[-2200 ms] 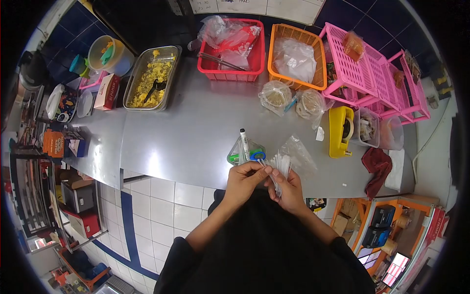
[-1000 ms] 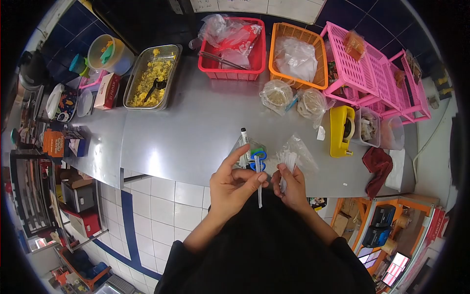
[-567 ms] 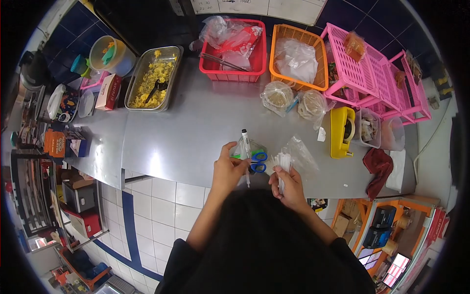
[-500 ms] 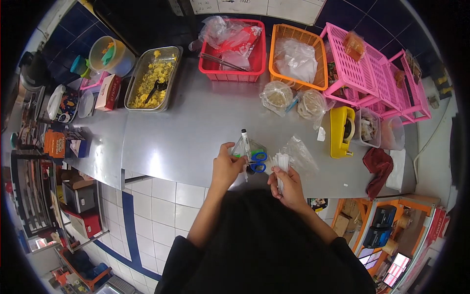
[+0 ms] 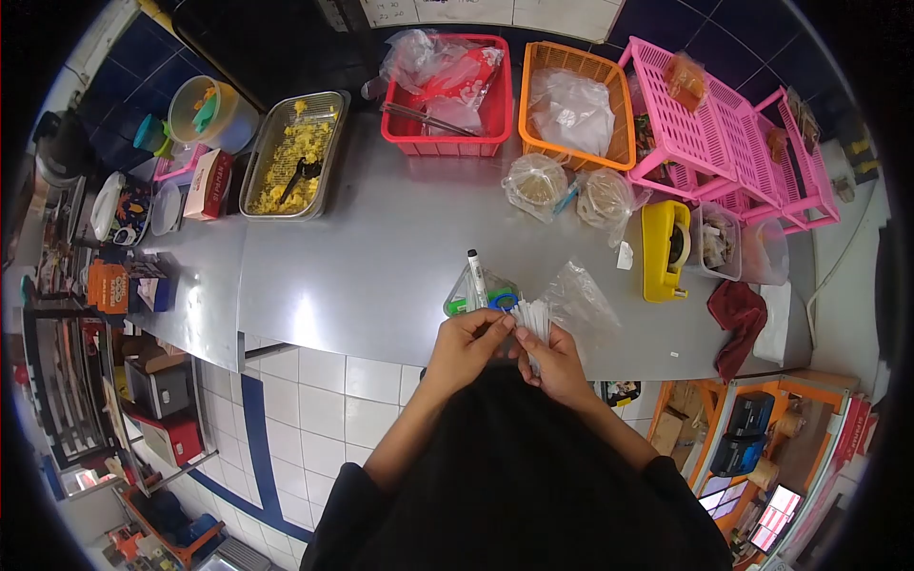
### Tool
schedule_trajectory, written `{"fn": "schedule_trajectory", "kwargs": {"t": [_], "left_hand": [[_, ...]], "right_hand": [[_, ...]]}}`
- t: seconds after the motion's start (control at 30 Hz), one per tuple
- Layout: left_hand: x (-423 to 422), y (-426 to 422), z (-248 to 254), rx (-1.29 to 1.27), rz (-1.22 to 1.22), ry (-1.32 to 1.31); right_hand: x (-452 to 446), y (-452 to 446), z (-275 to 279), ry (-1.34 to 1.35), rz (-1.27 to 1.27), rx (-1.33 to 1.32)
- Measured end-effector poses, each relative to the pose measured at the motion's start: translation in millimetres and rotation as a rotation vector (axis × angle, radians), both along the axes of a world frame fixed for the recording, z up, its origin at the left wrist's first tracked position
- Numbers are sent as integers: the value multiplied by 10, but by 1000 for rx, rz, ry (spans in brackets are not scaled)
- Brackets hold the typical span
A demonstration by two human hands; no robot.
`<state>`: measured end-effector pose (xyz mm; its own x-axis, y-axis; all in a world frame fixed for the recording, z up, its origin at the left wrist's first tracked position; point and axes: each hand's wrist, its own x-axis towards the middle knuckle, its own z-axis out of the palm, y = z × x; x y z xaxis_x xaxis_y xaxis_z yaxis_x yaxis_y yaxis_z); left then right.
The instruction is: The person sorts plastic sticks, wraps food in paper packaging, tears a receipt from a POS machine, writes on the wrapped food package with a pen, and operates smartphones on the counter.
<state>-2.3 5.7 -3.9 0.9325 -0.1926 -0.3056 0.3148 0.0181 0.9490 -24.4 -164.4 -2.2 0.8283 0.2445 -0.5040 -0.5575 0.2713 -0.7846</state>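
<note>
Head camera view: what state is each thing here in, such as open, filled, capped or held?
Right hand, closed around white strips
White strips, bundled, held
Left hand, fingertips together, grip unclear
Marker, capped
Scissors, partly hidden, open or shut unclear
Tray, uncovered, holding yellow food
Red basket, open, holding plastic bags
Tape dispenser, loaded with a roll
Red cloth, crumpled

Patches of glare whiten the left side of the steel desk (image 5: 400, 238), and strong fisheye distortion curves the dark-cornered edges.
</note>
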Motion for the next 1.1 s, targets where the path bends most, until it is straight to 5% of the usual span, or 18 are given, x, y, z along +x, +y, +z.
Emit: {"fn": "schedule_trajectory", "kwargs": {"t": [0.13,0.2,0.33,0.5,0.63,0.73,0.8,1.03,1.1], "left_hand": [[-3,24,-100,-51,203,-5],[97,115,-177,156,235,-20],[235,101,-148,387,53,27],[141,-62,-40,-163,224,-86],[50,-38,-117,-148,174,-168],[175,141,-293,-44,219,28],[278,236,-355,663,110,-278],[406,251,-296,848,156,-437],[265,136,26,595,70,-157]], "right_hand": [[-13,-46,-92,49,-76,22],[-15,-58,-142,75,-110,39],[-37,-44,-182,55,-105,12],[-22,-100,-136,144,-273,173],[-4,-100,-93,234,-322,297],[-19,-65,-90,175,-301,284],[-33,-69,-83,153,-276,280],[-38,-87,-87,28,-94,181],[-36,-85,-78,1,-79,175]]}}
